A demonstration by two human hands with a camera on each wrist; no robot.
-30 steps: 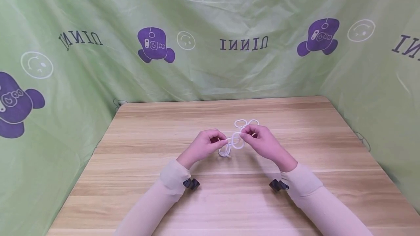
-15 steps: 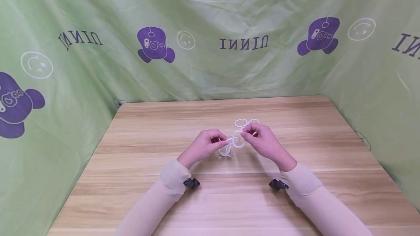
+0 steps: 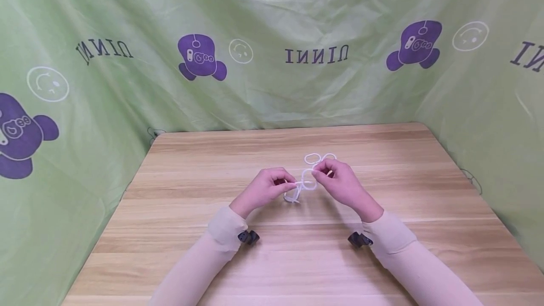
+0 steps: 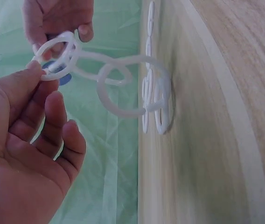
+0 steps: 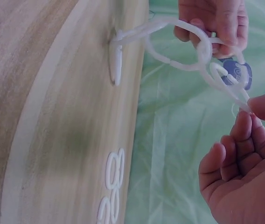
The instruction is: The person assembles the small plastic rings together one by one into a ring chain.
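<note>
Risk, first: slippage. The left-hand link (image 3: 304, 182), a thin white loop gripped only at one end, looked liable to twist out of the fingertips; probable cause, small purchase. Risk, second: tugging. The trailing links (image 4: 123, 112), which ran from the held links down to the desk (image 3: 165, 230), could have dragged the work askew if caught or pulled. Risk, third: misalignment. A gap seemed to show in the loop at the right-hand link (image 3: 310, 189); a poor angle there might have let the two links slide past each other or part. Whether they were already joined could not be told, since they overlapped.

Location: both held links were above the desk, about midway between its far corners, well in from the left and right edges. The flat-lying links (image 5: 108, 171) rested nearer the far edge; their joining was unclear.

Left hand (image 3: 264, 188): thumb and forefinger pinched its link narrowly; other fingers were half bent. Right hand (image 3: 342, 185): thumb and forefinger likewise pinched its link; remaining fingers were loosely bent. Forearms: angled inward, hands raised off the surface, fingertips facing, near but apart.
</note>
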